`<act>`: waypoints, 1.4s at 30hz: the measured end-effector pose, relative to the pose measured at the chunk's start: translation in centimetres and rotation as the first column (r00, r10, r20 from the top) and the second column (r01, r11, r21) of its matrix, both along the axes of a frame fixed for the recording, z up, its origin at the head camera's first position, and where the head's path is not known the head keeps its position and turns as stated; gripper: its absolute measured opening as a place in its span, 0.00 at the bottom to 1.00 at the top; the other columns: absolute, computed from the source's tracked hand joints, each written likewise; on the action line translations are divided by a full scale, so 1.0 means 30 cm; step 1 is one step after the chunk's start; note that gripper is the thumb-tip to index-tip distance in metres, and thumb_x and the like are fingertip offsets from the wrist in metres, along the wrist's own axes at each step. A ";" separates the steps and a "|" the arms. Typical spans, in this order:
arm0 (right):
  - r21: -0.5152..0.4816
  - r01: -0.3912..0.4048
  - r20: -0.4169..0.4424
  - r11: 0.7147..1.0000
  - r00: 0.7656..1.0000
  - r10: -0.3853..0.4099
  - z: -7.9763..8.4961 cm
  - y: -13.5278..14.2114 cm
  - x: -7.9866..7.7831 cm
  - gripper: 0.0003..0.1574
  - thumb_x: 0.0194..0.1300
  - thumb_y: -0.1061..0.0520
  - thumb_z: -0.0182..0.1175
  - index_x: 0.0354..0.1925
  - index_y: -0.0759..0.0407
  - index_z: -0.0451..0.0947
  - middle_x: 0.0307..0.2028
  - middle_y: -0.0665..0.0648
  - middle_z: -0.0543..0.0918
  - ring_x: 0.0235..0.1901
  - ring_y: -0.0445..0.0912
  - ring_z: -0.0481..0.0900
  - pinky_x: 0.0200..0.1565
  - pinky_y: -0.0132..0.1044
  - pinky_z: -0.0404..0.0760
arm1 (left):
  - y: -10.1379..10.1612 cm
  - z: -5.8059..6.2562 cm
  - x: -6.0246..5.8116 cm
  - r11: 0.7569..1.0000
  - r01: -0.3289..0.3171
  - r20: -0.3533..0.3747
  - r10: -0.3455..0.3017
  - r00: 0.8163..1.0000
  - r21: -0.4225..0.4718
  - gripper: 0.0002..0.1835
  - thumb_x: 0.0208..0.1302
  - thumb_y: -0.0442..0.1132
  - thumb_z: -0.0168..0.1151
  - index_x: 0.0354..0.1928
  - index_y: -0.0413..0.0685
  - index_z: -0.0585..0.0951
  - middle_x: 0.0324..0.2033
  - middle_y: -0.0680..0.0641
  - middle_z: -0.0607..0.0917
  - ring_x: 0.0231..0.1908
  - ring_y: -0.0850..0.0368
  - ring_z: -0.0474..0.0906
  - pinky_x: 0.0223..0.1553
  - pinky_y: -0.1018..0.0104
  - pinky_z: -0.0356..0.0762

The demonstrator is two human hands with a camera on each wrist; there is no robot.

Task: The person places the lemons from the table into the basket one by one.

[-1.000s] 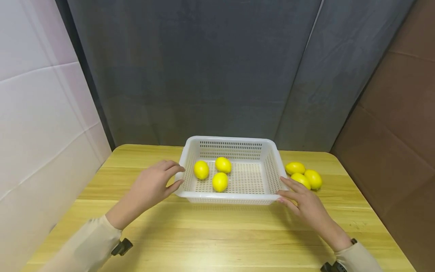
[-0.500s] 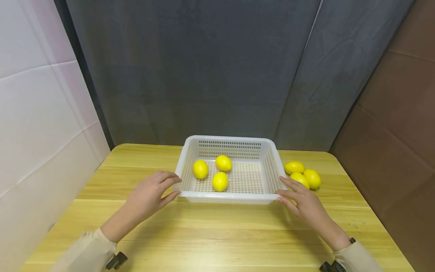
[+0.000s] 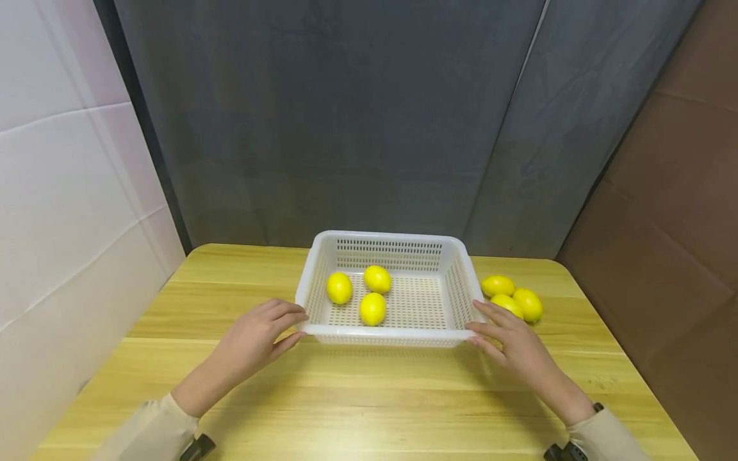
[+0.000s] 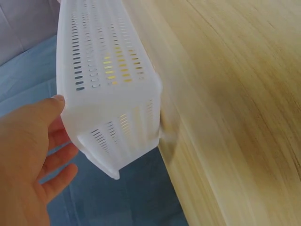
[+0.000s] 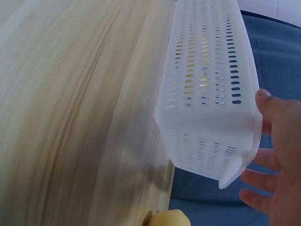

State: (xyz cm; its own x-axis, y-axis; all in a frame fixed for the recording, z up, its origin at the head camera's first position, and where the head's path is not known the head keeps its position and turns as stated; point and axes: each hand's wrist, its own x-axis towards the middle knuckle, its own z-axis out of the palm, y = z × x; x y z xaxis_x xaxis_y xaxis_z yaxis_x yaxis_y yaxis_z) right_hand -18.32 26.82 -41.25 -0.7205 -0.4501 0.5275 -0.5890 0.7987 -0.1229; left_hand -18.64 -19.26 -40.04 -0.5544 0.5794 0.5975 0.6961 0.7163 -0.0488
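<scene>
A white slotted plastic basket (image 3: 398,332) stands near the table's far edge with three lemons inside: a left one (image 3: 339,288), a back one (image 3: 377,279) and a front one (image 3: 372,309). At its near left corner my left hand (image 3: 256,333) touches the rim with loosely bent fingers. The left wrist view shows the thumb tip (image 4: 58,99) against the rim, other fingers spread beyond it. My right hand (image 3: 513,339) rests its fingertips on the near right corner, fingers spread. In the right wrist view its thumb (image 5: 265,96) touches the rim.
Three more lemons (image 3: 527,305) lie together on the wooden table (image 3: 369,403), just right of the basket and beyond my right hand. A dark grey curtain (image 3: 323,128) hangs behind the table. A white panel (image 3: 69,192) stands left, a brown one (image 3: 680,211) right.
My left hand has slid along the rim toward me and slightly left, down to the near corner. The basket's left end has shifted slightly left. My right hand has hardly moved.
</scene>
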 end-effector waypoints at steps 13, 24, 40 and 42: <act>0.029 0.005 0.020 1.000 1.000 -0.006 0.056 0.078 -0.030 0.44 0.44 0.50 0.79 0.61 0.54 0.78 0.64 0.62 0.76 0.59 0.62 0.76 0.55 0.61 0.79 | 0.000 -0.008 0.000 1.000 0.016 -0.011 -0.016 1.000 0.020 0.25 0.73 0.59 0.47 0.43 0.49 0.87 0.43 0.52 0.88 0.43 0.55 0.82 0.44 0.59 0.85; 0.070 0.067 0.122 0.995 0.990 -0.075 0.066 0.149 -0.057 0.46 0.46 0.52 0.79 0.63 0.54 0.75 0.64 0.67 0.75 0.60 0.68 0.74 0.56 0.67 0.75 | 0.011 0.005 0.005 1.000 -0.010 0.000 0.010 1.000 -0.011 0.19 0.47 0.43 0.78 0.44 0.50 0.88 0.42 0.54 0.89 0.43 0.56 0.81 0.43 0.61 0.85; 0.137 0.206 0.211 0.969 0.950 -0.232 0.034 0.228 -0.156 0.39 0.56 0.47 0.73 0.63 0.58 0.75 0.63 0.68 0.76 0.60 0.68 0.74 0.60 0.69 0.68 | 0.029 0.009 0.004 0.999 -0.045 0.012 0.045 0.999 -0.002 0.15 0.47 0.41 0.79 0.39 0.50 0.89 0.37 0.55 0.90 0.40 0.57 0.81 0.39 0.63 0.85; 0.143 0.201 0.220 0.969 0.948 -0.229 0.023 0.232 -0.166 0.39 0.56 0.46 0.73 0.63 0.58 0.75 0.62 0.69 0.76 0.60 0.68 0.74 0.60 0.69 0.68 | 0.030 0.010 0.005 0.999 -0.051 0.011 0.051 0.999 -0.002 0.14 0.47 0.41 0.78 0.39 0.50 0.89 0.37 0.55 0.90 0.39 0.57 0.81 0.38 0.63 0.85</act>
